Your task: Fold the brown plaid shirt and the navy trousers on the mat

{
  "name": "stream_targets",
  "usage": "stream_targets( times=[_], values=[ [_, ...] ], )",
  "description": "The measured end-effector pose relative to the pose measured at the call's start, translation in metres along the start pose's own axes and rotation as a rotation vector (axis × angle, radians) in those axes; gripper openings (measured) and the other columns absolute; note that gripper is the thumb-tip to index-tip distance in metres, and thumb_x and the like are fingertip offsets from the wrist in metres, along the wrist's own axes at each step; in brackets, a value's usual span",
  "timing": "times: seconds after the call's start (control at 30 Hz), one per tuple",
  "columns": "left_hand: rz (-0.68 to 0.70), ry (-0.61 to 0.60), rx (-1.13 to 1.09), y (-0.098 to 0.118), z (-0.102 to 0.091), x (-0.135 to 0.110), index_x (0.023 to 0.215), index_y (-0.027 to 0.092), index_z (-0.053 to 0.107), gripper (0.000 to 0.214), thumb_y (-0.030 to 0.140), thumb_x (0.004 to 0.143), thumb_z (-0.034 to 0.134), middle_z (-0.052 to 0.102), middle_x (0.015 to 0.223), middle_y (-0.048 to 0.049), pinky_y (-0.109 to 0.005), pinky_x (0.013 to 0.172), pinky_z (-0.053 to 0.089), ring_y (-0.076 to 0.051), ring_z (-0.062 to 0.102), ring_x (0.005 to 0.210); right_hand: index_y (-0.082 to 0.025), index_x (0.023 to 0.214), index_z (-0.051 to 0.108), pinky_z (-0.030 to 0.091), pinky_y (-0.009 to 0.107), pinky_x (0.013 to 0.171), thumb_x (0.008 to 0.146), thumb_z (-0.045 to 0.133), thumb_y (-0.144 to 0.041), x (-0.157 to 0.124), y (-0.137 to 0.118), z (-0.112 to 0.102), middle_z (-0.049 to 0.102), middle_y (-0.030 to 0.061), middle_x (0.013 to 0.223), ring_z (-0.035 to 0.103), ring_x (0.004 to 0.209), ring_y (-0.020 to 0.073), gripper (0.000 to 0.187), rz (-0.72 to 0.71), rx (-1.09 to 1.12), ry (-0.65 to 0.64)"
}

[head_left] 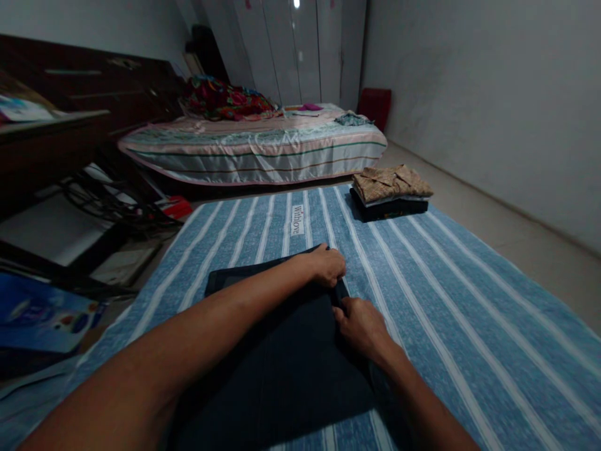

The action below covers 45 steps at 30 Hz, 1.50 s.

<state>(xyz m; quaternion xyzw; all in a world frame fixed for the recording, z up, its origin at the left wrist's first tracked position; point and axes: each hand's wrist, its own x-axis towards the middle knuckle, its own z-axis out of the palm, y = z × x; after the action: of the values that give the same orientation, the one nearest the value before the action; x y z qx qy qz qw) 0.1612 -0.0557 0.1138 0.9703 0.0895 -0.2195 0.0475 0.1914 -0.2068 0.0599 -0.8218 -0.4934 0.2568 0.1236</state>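
A dark navy garment [282, 363] lies spread on the blue striped bedsheet [451, 300]; its kind is not plain from here. My left hand [327, 265] reaches across it, fingers closed on its far right corner. Just nearer, my right hand [361, 322] pinches the garment's right edge, where a narrow strip of cloth runs between the two hands. My left forearm covers part of the garment's upper side, and its near end runs under my arms toward the bottom of the view.
A stack of folded clothes [392, 188], brown patterned on top and black below, sits at the sheet's far right. Beyond stands another bed [263, 150] with a red floral blanket [230, 100]. A dark wooden desk [56, 138] and a blue bag [42, 313] are at left.
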Motion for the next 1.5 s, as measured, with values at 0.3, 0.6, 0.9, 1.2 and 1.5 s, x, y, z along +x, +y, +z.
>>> stream_targets(
  times=[0.3,0.6,0.9,1.2,1.5],
  values=[
    [0.047,-0.098,0.226,0.014,-0.010,0.011,0.074,0.016,0.071,0.014,0.010,0.064,0.064,0.070,0.097,-0.0134,-0.060,0.102,0.023,-0.032,0.056,0.102,-0.017,0.089,0.066,0.029,0.027,0.057,0.099,0.034,-0.038,0.000,0.005,0.002,0.069,0.0114,0.087,0.064,0.081,0.0223,0.039,-0.033,0.018,0.002],
    [0.020,-0.101,0.223,0.012,-0.018,0.006,0.073,0.014,0.071,0.011,0.010,0.065,0.064,0.072,0.088,-0.0127,-0.054,0.101,0.032,-0.029,0.063,0.093,-0.017,0.085,0.065,0.026,0.027,0.055,0.099,0.032,-0.034,0.004,0.009,0.007,0.068,0.0106,0.086,0.064,0.080,0.0224,0.040,0.015,0.027,0.035],
    [-0.004,-0.058,0.161,0.008,-0.011,0.012,0.077,0.017,0.072,0.015,0.012,0.064,0.065,0.072,0.089,-0.0104,-0.049,0.100,0.035,-0.027,0.063,0.095,-0.020,0.087,0.060,0.028,0.026,0.055,0.093,0.046,-0.032,0.009,0.019,0.008,0.068,0.0070,0.085,0.064,0.082,0.0223,0.020,0.060,0.002,0.051],
    [-0.036,-0.110,0.128,0.007,-0.016,0.026,0.079,0.019,0.072,0.017,0.015,0.063,0.067,0.072,0.087,-0.0077,-0.039,0.088,0.045,-0.025,0.064,0.090,-0.019,0.094,0.058,0.029,0.027,0.055,0.092,0.050,-0.037,0.008,0.021,0.010,0.067,0.0079,0.088,0.063,0.087,0.0238,0.019,0.132,-0.017,0.067],
    [0.042,-0.008,0.201,0.013,-0.001,0.019,0.086,0.013,0.071,0.019,0.011,0.071,0.059,0.071,0.095,-0.0153,-0.051,0.095,0.038,-0.029,0.062,0.096,-0.018,0.097,0.061,0.032,0.027,0.057,0.086,0.061,-0.032,0.014,0.032,0.010,0.067,0.0081,0.087,0.063,0.085,0.0243,0.018,0.123,0.078,0.116]
  ],
)
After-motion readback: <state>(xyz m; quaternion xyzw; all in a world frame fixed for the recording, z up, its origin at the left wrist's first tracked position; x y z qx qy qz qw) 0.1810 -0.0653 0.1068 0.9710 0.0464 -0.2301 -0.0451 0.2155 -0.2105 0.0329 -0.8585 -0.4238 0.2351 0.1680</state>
